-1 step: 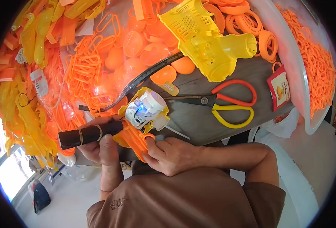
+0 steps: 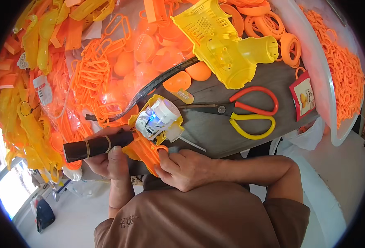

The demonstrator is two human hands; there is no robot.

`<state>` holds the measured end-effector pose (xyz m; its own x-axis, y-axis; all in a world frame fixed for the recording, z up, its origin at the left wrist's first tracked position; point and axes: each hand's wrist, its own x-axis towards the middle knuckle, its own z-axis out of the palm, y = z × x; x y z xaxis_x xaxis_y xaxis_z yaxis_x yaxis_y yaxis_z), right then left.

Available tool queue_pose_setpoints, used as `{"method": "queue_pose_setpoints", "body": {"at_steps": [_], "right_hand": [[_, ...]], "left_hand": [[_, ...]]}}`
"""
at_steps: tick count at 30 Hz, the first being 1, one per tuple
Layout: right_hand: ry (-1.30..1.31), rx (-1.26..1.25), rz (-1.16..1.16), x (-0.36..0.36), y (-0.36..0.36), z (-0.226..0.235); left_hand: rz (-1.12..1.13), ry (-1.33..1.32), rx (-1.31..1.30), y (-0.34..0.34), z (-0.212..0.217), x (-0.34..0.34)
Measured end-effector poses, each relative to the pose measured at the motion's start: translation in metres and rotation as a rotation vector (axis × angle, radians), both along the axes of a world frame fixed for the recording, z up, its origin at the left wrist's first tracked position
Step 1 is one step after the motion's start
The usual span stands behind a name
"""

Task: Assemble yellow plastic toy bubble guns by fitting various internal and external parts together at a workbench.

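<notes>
- While the person in the brown shirt [image 2: 199, 215] leans over the tabletop [image 2: 219, 142], the left hand [image 2: 110, 165] grips a dark cylinder [image 2: 98, 146] wound with two tan bands.
- Just beside it, the right hand [image 2: 186, 169] has its curled fingers on an orange part [image 2: 145, 151], pinching at its looped end.
- That orange part lies between both hands; from where I stand, a white unit [image 2: 155, 118] with a blue light sits just above it, in a yellow casing [image 2: 178, 123].
- Scissors [image 2: 221, 109] with one red and one yellow handle lie to the right, near a red-edged packet [image 2: 303, 97].
- Farther off rests a large yellow shell [image 2: 228, 51], beside a dark strip [image 2: 162, 78].
- Orange loops [image 2: 93, 70] and yellow pieces [image 2: 42, 37] heap up at left.
</notes>
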<state>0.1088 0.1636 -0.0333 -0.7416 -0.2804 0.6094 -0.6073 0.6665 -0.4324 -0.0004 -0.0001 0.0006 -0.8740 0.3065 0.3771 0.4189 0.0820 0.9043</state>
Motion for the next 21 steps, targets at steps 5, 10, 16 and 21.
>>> {"method": "queue_pose_setpoints", "body": {"at_steps": [5, 10, 16, 21], "right_hand": [[0.049, 0.049, 0.017, -0.003, 0.009, -0.001], [-0.013, 0.141, 0.017, -0.002, 0.005, 0.006], [-0.066, 0.149, -0.001, 0.002, -0.004, 0.014], [-0.152, 0.162, -0.098, 0.005, -0.015, 0.021]], "left_hand": [[0.032, 0.044, 0.04, 0.006, -0.005, 0.001], [0.01, -0.088, 0.024, 0.005, 0.009, -0.003], [0.058, -0.302, 0.41, -0.023, 0.048, 0.014], [0.128, -0.593, -0.03, -0.061, 0.04, 0.038]]}}
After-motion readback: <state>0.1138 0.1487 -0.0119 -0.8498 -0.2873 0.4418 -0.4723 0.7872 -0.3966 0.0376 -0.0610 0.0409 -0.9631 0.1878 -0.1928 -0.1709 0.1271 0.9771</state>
